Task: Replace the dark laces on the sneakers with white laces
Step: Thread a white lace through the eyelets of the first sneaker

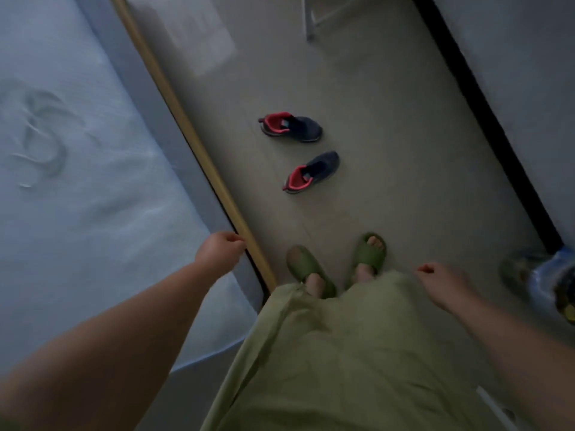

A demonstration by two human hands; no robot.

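The person is standing on the pale grey tiled floor (389, 150) beside a bed, and by my reading the task is sitting at its very beginning: nothing is being handled yet, and the lacing work is not started. The two dark navy sneakers with red-pink linings are lying on the floor ahead of the feet, apart from each other, the farther sneaker (291, 127) pointing right and the nearer sneaker (312, 172) angling up to the right; their laces are too small and dim to make out. Both hands are holding nothing: the left hand (221, 248) is hanging with fingers loosely curled, just beside the pale wooden bed rail (186, 126), and the right hand (438, 279) is hanging likewise, loosely curled, over the floor. The next move, I judge, is calling for stepping forward, bending down and picking up one sneaker so its dark lace can be unthreaded; white laces are also needed, and none are showing clearly, though some pale stringy shapes are lying on the light blue mattress (77, 213) and I cannot tell what they are. Counting: two sneakers, two hands, two olive green rubber slide sandals (370, 251) on the feet, one bed, and one blurred bluish bag-like bundle (547, 281) at the right edge.
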